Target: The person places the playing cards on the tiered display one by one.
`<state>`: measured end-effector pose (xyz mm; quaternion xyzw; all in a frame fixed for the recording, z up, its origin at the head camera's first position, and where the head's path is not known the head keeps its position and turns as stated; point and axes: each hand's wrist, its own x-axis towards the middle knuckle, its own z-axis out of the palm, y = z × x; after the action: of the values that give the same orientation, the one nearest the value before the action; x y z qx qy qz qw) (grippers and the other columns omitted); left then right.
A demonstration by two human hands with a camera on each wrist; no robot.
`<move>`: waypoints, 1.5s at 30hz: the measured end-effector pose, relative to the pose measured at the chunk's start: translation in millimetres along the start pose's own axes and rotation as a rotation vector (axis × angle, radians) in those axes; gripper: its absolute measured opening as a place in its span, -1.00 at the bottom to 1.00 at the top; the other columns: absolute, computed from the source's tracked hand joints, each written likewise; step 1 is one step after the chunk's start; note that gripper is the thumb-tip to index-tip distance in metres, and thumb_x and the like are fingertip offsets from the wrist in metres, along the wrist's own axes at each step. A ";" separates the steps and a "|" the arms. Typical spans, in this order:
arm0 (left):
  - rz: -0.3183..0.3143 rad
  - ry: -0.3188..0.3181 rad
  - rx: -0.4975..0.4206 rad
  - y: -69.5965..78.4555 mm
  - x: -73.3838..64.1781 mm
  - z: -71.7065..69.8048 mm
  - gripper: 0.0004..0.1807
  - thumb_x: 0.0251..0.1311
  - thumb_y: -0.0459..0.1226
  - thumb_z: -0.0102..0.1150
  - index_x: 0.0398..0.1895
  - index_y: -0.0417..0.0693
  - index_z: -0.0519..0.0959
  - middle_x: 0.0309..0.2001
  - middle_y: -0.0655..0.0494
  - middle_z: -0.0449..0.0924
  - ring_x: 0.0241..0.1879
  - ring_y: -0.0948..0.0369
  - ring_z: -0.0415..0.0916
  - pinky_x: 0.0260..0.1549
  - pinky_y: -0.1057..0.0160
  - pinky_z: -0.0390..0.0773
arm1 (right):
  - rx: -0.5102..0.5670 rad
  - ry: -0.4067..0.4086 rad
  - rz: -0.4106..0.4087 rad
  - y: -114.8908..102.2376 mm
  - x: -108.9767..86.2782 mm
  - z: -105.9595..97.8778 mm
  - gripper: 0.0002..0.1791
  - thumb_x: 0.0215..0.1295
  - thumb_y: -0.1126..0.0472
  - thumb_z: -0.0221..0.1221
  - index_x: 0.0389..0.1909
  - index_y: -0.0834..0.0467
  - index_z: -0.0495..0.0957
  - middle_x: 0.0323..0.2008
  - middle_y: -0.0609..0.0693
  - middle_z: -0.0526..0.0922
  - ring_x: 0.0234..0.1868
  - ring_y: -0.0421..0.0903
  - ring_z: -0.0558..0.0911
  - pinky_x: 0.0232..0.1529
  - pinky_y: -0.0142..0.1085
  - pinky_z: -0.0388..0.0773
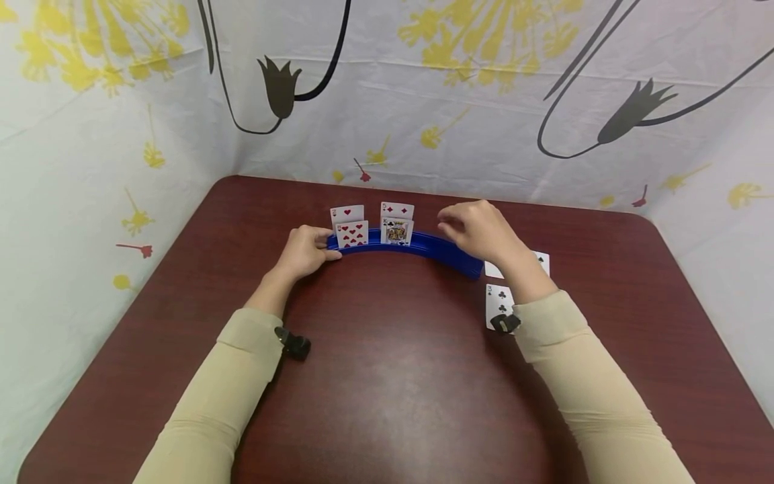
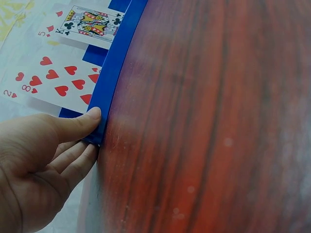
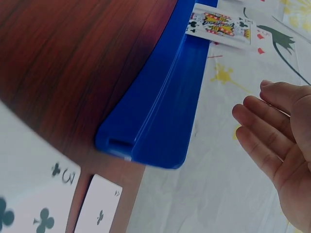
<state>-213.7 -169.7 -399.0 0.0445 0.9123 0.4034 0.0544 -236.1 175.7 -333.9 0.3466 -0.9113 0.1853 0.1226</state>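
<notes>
A curved blue card holder (image 1: pixel 444 249) stands on the table. My left hand (image 1: pixel 300 253) pinches its left end, thumb on the front edge and fingers around the end. Beside that hand, the eight of hearts (image 2: pixel 63 80) stands before the two of hearts (image 1: pixel 347 214). Farther along, the king of clubs (image 1: pixel 396 232) stands in front of the five of diamonds (image 1: pixel 397 209). My right hand (image 1: pixel 478 228) hovers by the holder's bare right part, fingers loosely bent, palm holding nothing in the right wrist view (image 3: pixel 286 141).
Right of the holder, the three of clubs (image 1: pixel 494 302) lies face up on the dark red table (image 1: pixel 387 376). Behind it lies another card (image 1: pixel 544 263) with a black pip, partly covered by my right forearm. A patterned white cloth (image 1: pixel 387 101) hangs along the table's back and sides.
</notes>
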 end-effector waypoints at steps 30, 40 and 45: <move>0.006 -0.002 0.003 -0.6 0.8 -0.2 -0.46 0.22 -0.31 0.43 0.25 -0.32 0.56 0.10 -0.29 0.63 0.09 -0.07 0.64 0.09 -0.02 0.60 | -0.023 -0.124 0.168 40.2 -43.8 -17.2 -0.75 0.37 0.25 0.28 -0.04 0.32 0.68 -0.20 0.19 0.76 -0.24 0.09 0.74 -0.14 0.03 0.62; 0.009 -0.002 -0.003 -2.5 0.0 0.3 -0.45 0.22 -0.33 0.42 0.26 -0.33 0.55 0.10 -0.30 0.63 0.08 -0.09 0.64 0.07 -0.03 0.61 | -0.028 -0.139 0.226 50.1 -57.1 -21.0 -0.71 0.35 0.21 0.30 -0.02 0.32 0.67 -0.19 0.18 0.76 -0.20 0.10 0.75 -0.10 0.06 0.61; 0.019 -0.004 -0.005 -2.6 0.3 1.0 -0.46 0.23 -0.32 0.41 0.26 -0.33 0.55 0.09 -0.30 0.64 0.07 -0.08 0.65 0.07 -0.03 0.62 | -0.011 -0.167 0.267 55.0 -67.8 -25.8 -0.64 0.37 0.17 0.30 0.04 0.35 0.65 -0.10 0.25 0.74 -0.11 0.16 0.72 -0.06 0.11 0.60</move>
<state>-214.0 -170.6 -401.7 0.0536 0.9107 0.4062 0.0523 -221.4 264.3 -348.5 0.2358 -0.9573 0.1654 0.0227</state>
